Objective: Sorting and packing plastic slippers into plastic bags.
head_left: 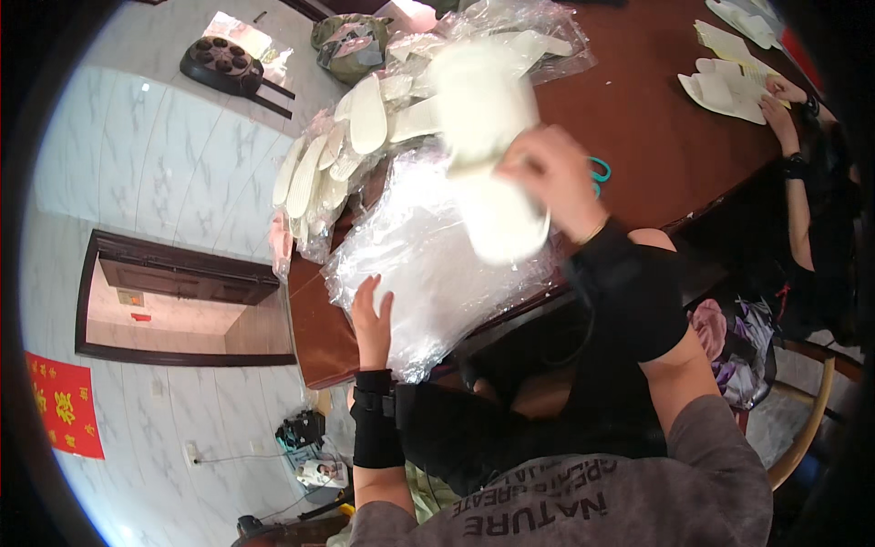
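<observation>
- Held the left hand (371, 319) spread and empty by clear bags (424, 251), near the desk's (324, 351) near-left corner.
- Pinched white slippers (499, 219), blurred, in the right hand (554, 178) above the bags.
- Seemed light, soft, bendable; suited a grip at the sole edge.

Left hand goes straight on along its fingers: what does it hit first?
Probably the clear plastic on the table; its edge overlaps the left hand's line of travel. Depth is unclear, so it might pass above, toward the piled white slippers.
</observation>
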Demonstrator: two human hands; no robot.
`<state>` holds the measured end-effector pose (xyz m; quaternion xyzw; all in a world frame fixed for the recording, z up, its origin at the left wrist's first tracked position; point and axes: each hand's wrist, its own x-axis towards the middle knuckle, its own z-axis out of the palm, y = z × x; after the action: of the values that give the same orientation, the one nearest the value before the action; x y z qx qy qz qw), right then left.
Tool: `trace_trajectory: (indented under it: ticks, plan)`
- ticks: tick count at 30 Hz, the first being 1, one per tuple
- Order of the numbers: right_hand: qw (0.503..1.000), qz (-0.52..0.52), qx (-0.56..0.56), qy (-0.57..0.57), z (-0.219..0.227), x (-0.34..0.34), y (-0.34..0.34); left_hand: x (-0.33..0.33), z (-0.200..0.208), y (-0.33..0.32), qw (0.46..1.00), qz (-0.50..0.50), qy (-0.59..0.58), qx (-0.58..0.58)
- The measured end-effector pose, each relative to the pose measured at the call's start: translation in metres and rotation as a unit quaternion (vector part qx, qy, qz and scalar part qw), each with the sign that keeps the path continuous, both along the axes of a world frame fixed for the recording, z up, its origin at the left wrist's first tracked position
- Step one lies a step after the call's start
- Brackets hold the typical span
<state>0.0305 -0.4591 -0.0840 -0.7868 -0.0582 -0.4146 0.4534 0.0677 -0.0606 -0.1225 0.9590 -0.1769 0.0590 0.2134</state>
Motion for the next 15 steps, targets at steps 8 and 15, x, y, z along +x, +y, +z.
trace_trajectory:
  ticks: [8, 15]
  plan:
    - [0.956, 0.109, -0.266, 0.049, -0.031, -0.001, 0.047, -0.038, -0.079, 0.019, 0.982, 0.122, 0.042, 0.14]
    - [0.796, 0.243, -0.474, 0.289, -0.1, -0.013, 0.098, -0.06, -0.04, 0.058, 0.99, 0.119, -0.074, 0.02]
